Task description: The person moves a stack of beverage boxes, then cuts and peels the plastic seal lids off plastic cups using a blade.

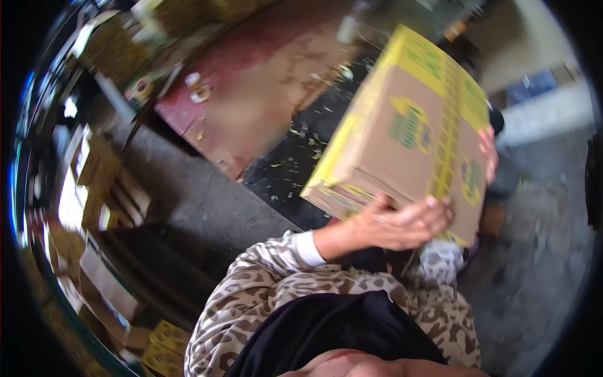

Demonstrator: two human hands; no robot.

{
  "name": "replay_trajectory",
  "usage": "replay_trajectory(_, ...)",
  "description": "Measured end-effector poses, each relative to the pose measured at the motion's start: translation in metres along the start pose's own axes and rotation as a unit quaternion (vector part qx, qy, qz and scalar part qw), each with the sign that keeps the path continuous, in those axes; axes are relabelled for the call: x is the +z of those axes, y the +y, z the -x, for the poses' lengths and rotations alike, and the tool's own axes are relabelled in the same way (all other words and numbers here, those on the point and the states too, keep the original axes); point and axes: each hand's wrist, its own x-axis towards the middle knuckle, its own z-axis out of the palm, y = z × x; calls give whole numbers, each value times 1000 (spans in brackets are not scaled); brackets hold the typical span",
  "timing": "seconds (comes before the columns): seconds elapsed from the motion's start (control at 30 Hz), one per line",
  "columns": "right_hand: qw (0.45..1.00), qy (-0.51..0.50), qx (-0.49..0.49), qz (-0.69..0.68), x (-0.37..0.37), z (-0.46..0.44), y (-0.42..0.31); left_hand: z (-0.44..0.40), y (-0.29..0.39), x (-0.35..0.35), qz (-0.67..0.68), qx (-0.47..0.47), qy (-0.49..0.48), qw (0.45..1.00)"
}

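Observation:
A large brown cardboard box with yellow tape and green-and-yellow printing is held up, tilted, in front of me. My left hand lies across its near lower edge, the fingers pressed against the printed face. On the far right edge, part of my right hand shows, its fingers curled round the side; the rest of it and much of that arm are behind the box. The box is held off the table and looks closed with tape on the visible face.
Left of the box stands a table with a worn red top and a dark section strewn with small scraps. A tape roll sits near its far left edge. Stacked cartons stand at the left. Grey concrete floor lies at the right.

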Motion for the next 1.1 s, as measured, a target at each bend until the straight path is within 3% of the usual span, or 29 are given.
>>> replay_trajectory(0.07, 997, -22, 76, 3, -7, -2, -16, 15, 9, 3, 8, 2, -66, 998)
replay_trajectory(0.23, 942, -30, 313, -118, -25, 14, -49, 1, -10, 7, 38, 21, -35, 998)
replay_trajectory(0.43, 721, -107, 608, -316, -68, 126, -104, -1, 4, 26, 38, -2, 6, 999)
replay_trajectory(0.5, 745, -216, 575, -259, -81, 170, -141, 2, -5, 29, -40, 24, 46, 998)
replay_trajectory(0.53, 744, -212, 581, -254, -90, 182, -154, 2, -5, 30, -12, 4, 71, 997)
replay_trajectory(0.6, 698, -297, 589, -279, -107, 198, -180, 5, -16, 21, -49, -3, 54, 997)
replay_trajectory(0.67, 690, -329, 595, -248, -129, 230, -191, 6, -15, 18, -87, -3, 34, 996)
replay_trajectory(0.7, 683, -361, 596, -218, -137, 247, -194, 2, -11, 21, -40, -39, 55, 997)
replay_trajectory(0.77, 690, -346, 596, -221, -155, 279, -188, -3, -13, 24, -1, -7, 49, 999)
replay_trajectory(0.83, 618, -428, 611, -249, -165, 309, -183, -5, -11, 23, -22, 4, 51, 998)
replay_trajectory(0.97, 618, -489, 553, -271, -175, 336, -168, -5, 0, 24, -70, 6, 47, 996)
replay_trajectory(1.1, 592, -505, 559, -287, -201, 357, -148, -5, 13, 35, -93, 1, 36, 995)
